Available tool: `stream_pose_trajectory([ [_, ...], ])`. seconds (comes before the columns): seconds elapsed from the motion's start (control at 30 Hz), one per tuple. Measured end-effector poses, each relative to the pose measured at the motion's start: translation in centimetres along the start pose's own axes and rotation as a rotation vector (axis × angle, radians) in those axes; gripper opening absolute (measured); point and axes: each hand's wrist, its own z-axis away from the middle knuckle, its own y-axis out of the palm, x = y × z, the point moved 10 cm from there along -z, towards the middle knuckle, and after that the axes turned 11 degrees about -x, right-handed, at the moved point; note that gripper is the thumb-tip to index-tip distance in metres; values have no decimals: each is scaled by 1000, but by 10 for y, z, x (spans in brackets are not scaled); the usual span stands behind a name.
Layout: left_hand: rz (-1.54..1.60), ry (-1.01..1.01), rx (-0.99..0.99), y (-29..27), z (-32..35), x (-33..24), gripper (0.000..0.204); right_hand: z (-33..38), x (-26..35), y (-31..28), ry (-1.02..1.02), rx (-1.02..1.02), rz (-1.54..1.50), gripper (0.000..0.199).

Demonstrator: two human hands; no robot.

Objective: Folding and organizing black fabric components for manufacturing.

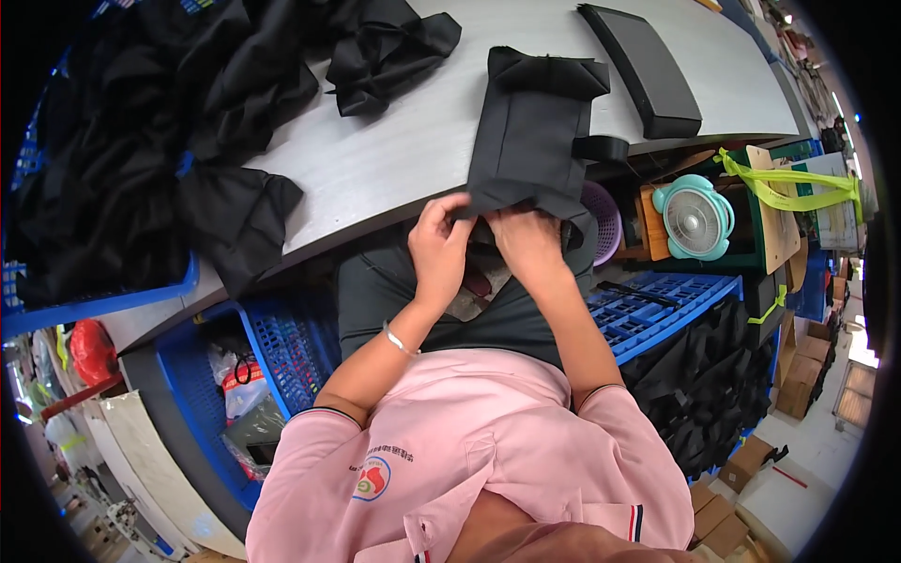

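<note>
head view looks down on a person in a pink shirt seated at a grey table. both hands meet at the near edge of a black fabric piece that lies on the table and hangs slightly over its front edge. the left hand pinches the lower left corner of the fabric, fingers curled onto it; the right hand grips the lower edge just beside it, and the fingertips of both are tucked under the cloth, so what they do there is hidden. a black strap loop sticks out from the fabric's right side.

a heap of black cloth fills the table's left part, spilling into a blue crate whose contents are hard to make out. a crumpled black piece lies further back, and a flat black panel sits at the far right, its top end cut off by the frame.

below the table stand a teal fan, a purple basket, possibly holding small parts, and a blue plastic tray. cardboard boxes sit on the floor at lower right.
</note>
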Motion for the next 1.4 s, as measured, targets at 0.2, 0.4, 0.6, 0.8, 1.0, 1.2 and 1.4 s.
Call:
stream_pose_trajectory([
  [0.2, -95, 157, 184, -8, 48, -28, 16, 6, -40, -4, 209, 210, 56, 24],
  [0.4, 349, -499, 347, 31, 11, -3, 48, 81, 41, -18, -51, 531, -459, 19],
  [0.6, 238, -324, 405, 33, 18, -11, 43, 56, -77, -149, 793, -266, -953, 19],
  [0.8, 127, -360, 631, 43, 50, 2, 42, 102, -122, -64, 1019, 415, -1088, 33],
  [1.0, 226, -412, 643, 38, 40, 35, 27, 117, -78, -52, 1237, 133, -1727, 25],
  [1.2, 130, -361, 559, 48, 64, 8, 24, 102, -101, -89, 925, -183, -1021, 16],
  [1.4, 118, -418, 367, 47, 51, 18, 25, 115, -105, -103, 1054, -266, -1437, 24],
])
